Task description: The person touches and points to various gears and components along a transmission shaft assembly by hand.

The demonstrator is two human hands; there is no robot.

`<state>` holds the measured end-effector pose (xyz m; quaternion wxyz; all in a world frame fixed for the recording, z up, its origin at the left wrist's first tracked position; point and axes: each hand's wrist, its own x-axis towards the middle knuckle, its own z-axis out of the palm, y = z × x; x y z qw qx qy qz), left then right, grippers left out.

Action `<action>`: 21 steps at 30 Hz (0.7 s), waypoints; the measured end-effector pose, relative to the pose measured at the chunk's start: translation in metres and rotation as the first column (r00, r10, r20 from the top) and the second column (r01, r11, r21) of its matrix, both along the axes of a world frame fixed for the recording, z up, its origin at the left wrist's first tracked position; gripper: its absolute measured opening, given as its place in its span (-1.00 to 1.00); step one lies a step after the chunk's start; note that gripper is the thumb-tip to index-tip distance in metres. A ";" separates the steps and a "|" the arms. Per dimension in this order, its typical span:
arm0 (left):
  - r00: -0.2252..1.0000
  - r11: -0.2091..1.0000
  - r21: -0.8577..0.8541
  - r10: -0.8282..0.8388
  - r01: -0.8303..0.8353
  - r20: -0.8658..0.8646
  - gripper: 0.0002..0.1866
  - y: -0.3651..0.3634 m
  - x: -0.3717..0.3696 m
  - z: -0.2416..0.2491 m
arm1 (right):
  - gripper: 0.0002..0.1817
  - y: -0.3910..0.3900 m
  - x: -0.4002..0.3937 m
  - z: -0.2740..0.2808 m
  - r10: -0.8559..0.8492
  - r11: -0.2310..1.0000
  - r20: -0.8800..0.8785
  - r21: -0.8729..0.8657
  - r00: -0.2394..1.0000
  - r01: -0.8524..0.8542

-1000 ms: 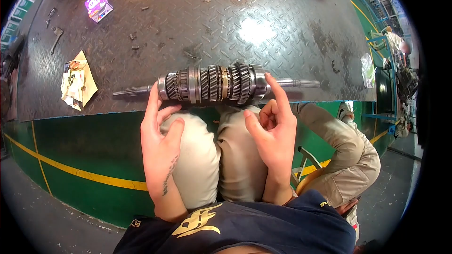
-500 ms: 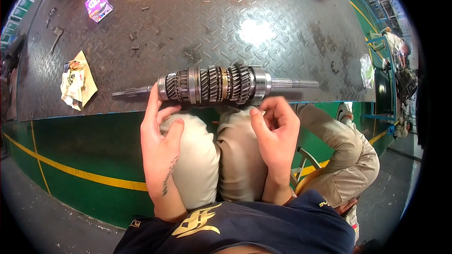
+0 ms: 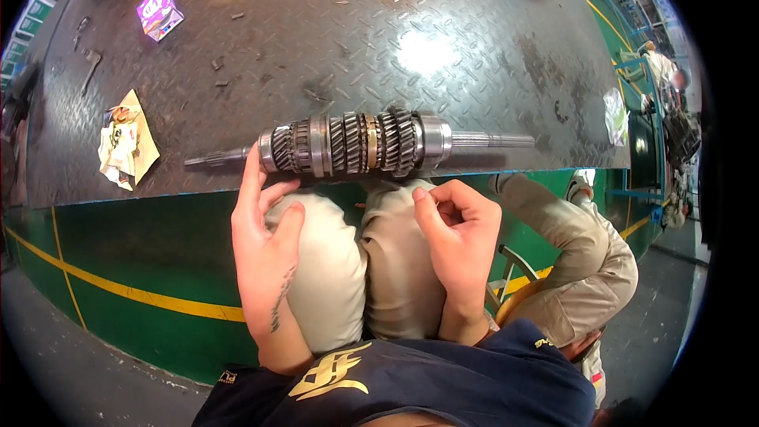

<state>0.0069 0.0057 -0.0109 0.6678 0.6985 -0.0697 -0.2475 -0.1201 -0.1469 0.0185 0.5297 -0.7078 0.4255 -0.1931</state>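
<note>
A gear shaft [image 3: 348,145] with several helical gears and a brass-coloured ring lies across the near edge of the steel table, its splined ends pointing left and right. My left hand [image 3: 265,221] is open beside its left end, the index fingertip at the end collar and the thumb apart. My right hand [image 3: 460,237] is just below the shaft's right half, off the table edge and apart from the gears. Its fingers are curled in with thumb and index fingertip close together; whatever they may hold is hidden.
The table top [image 3: 316,55] is dark tread plate. Crumpled brown paper [image 3: 130,142] lies at left, a purple box [image 3: 160,13] and a small metal lever [image 3: 91,69] farther back. A clear plastic bag [image 3: 615,117] lies at right. Another person's bent leg [image 3: 585,269] is beside me.
My right thumb and fingers have drawn closer together. The table and shaft appear shifted slightly left in view. My left index finger remains at the shaft's left end.
</note>
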 end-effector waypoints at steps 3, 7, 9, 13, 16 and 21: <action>1.000 1.000 0.004 -0.010 0.010 0.018 -0.17 0.001 0.000 -0.001 | -0.88 -0.003 -0.001 -0.004 0.016 0.999 -0.005 -0.044 1.000 -0.016; 1.000 1.000 0.005 -0.012 0.012 0.019 -0.18 0.001 0.001 -0.001 | -0.83 -0.002 0.003 0.002 -0.003 0.999 0.025 -0.048 1.000 0.004; 1.000 1.000 0.004 -0.015 0.015 0.023 -0.17 0.002 0.001 -0.001 | -0.65 -0.002 0.004 0.003 -0.003 1.000 0.041 -0.024 0.999 0.004; 1.000 1.000 -0.025 0.006 -0.007 -0.003 -0.19 0.001 0.001 0.001 | -0.59 -0.001 0.003 0.000 0.007 1.000 0.060 -0.029 0.998 -0.006; 1.000 1.000 -0.016 0.016 -0.016 -0.019 -0.19 0.000 0.000 0.002 | -0.61 -0.002 0.003 0.000 0.024 0.999 0.041 -0.023 0.999 -0.023; 1.000 1.000 -0.021 0.013 -0.013 0.004 -0.19 0.002 0.001 -0.002 | -0.65 -0.003 0.003 0.004 0.024 0.998 -0.007 -0.062 1.000 -0.024</action>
